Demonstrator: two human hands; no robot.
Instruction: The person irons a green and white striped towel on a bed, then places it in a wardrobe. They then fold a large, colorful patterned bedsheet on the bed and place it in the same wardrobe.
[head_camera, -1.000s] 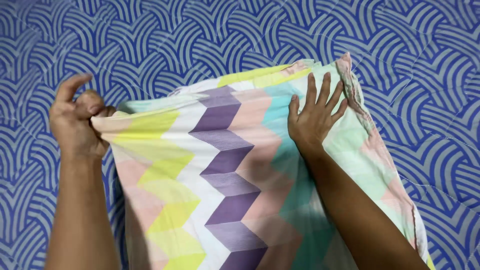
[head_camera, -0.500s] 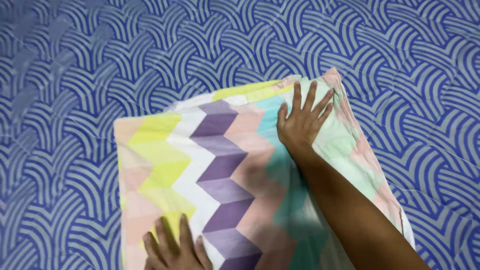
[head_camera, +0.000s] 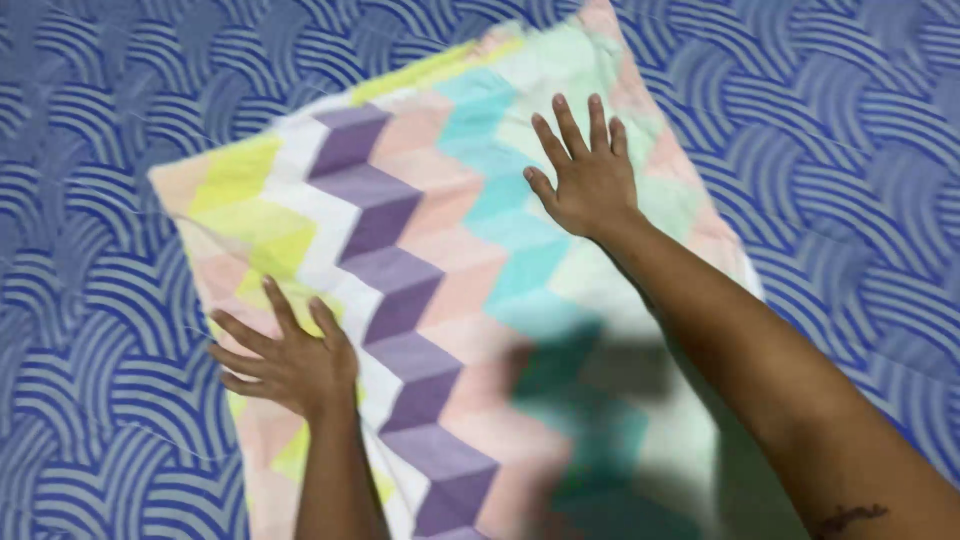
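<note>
A blue sheet printed with pale curved fan shapes fills the whole frame as the ground of the scene; on it, running from the upper centre down to the bottom edge, lies a folded cloth in zigzag bands of yellow, white, purple, peach, teal and mint, its top edge slanting up toward the upper right; a dark shadow falls over its lower right part; the picture is somewhat blurred. A second ago the upper left corner of the cloth was pinched and lifted off the sheet; now that corner lies flat in the upper left of the cloth, with nothing holding it; half a second ago the left hand was already down at the bottom edge of the frame, and it has since slid up and outward. The left hand now rests palm down with fingers spread on the lower left edge of the cloth, its fingertips reaching over the yellow band toward the sheet; it grasps nothing, only presses. The right hand has stayed on the upper right part of the cloth through all three moments; it too lies flat and open, fingers apart and pointing up toward the top edge, pressing the mint and teal bands. To judge from this, lifting has given way to flattening; the cloth lies smoother and squarer than before, with both palms spreading it against the sheet.
</note>
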